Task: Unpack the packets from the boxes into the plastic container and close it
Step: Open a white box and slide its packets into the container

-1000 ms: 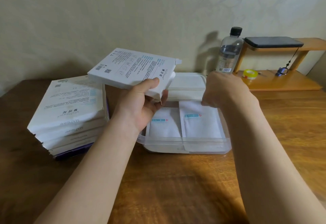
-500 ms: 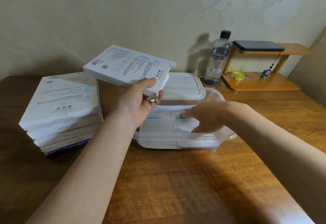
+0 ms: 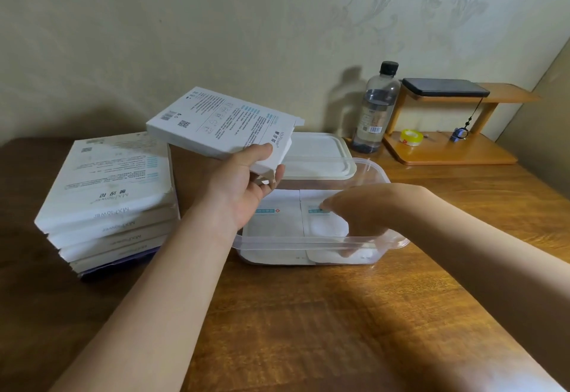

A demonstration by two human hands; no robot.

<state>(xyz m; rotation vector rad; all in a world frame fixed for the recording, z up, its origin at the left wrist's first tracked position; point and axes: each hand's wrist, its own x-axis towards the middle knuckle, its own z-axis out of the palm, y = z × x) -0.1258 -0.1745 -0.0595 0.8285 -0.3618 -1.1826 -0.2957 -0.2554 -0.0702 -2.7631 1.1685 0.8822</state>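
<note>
Clear plastic container (image 3: 308,242) sits open on the wooden table (image 3: 308,314), centre of view. Its off-white lid (image 3: 317,157) lies flat just behind it, at the far rim.

Two white packets lie flat in it, side by side: left packet (image 3: 274,222) and right packet (image 3: 324,225), blue print toward the far end. Their inner edges meet at the middle; overlap or just touching, can't tell.

My left hand (image 3: 243,191) is clamped on a white box (image 3: 222,124): thumb on top at the near right corner, fingers curled under. The box is off the table and tilted, over the container's far left corner and partly in front of the lid. The end by my hand is open, with a flap sticking out at the far right corner.

My right hand (image 3: 357,209) is inside the container from the right, with fingertips (image 3: 322,206) on the right packet. The hand is blurred and partly behind the container wall. Pinching the packet or only pressing it flat, can't tell.

A stack of boxes (image 3: 105,194), same white type, stands left of the container and apart from it, with a dark purple edge at the bottom.

Far right, against the wall: a water bottle (image 3: 374,107) with a black cap, then a small wooden shelf (image 3: 447,151). A dark flat device (image 3: 444,87) lies on its top tier and a yellow tape roll (image 3: 411,137) on its base.
</note>
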